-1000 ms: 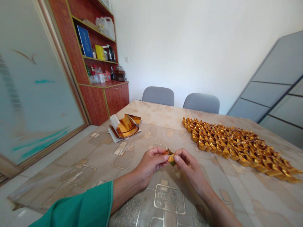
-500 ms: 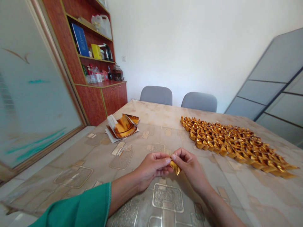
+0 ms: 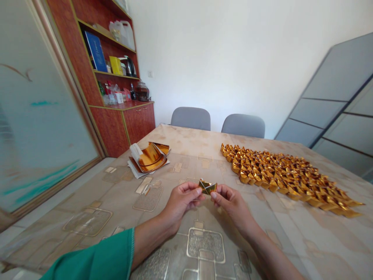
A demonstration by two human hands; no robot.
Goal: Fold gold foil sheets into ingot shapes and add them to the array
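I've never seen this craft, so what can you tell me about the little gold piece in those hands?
The small folded piece of shiny gold foil has crisp creases crossing in an X on its face. It sits roughly level, pinched at its ends between the left hand and the right hand, above the beige patterned tabletop, not touching it.

Loose green sleeve on left arm, narrow stitched hem at cuff. Right forearm, left hand, right hand bare.
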